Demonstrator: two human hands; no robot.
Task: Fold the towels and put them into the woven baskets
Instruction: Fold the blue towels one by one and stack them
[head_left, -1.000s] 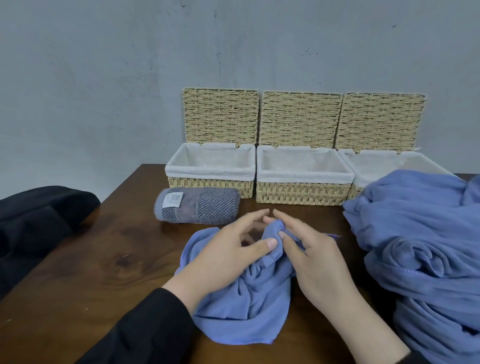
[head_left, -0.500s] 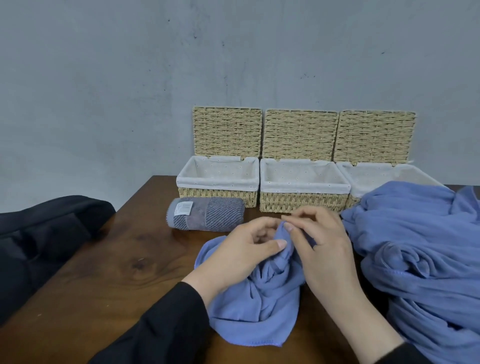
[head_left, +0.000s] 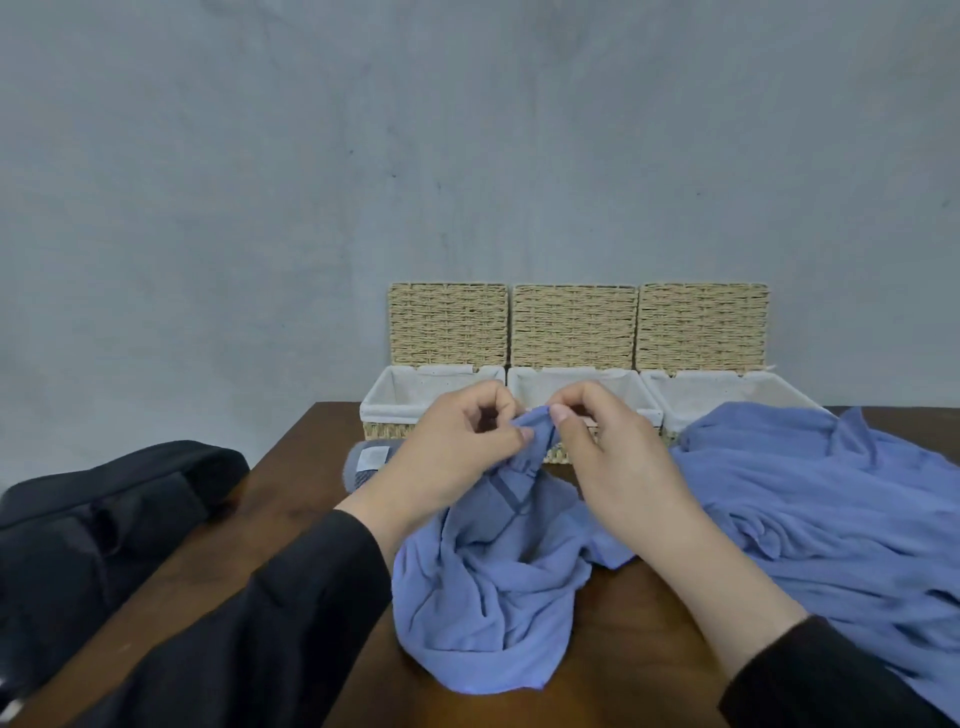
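A crumpled blue towel (head_left: 488, 587) hangs from both my hands above the brown table (head_left: 291, 499). My left hand (head_left: 452, 457) and my right hand (head_left: 608, 457) pinch its top edge side by side, lifted in front of the baskets. Three woven baskets stand in a row at the back: the left basket (head_left: 395, 410), the middle basket (head_left: 639, 395) and the right basket (head_left: 727, 395), each white-lined with its lid open against the wall. A rolled grey towel (head_left: 369, 462) lies before the left basket, partly hidden by my left hand.
A heap of blue towels (head_left: 831, 509) covers the table's right side. A dark bag or garment (head_left: 98, 525) sits off the table's left edge. A grey wall rises behind the baskets.
Both hands have raised the towel's top edge off the table, so it hangs instead of lying bunched. My view has tilted upward, showing more wall.
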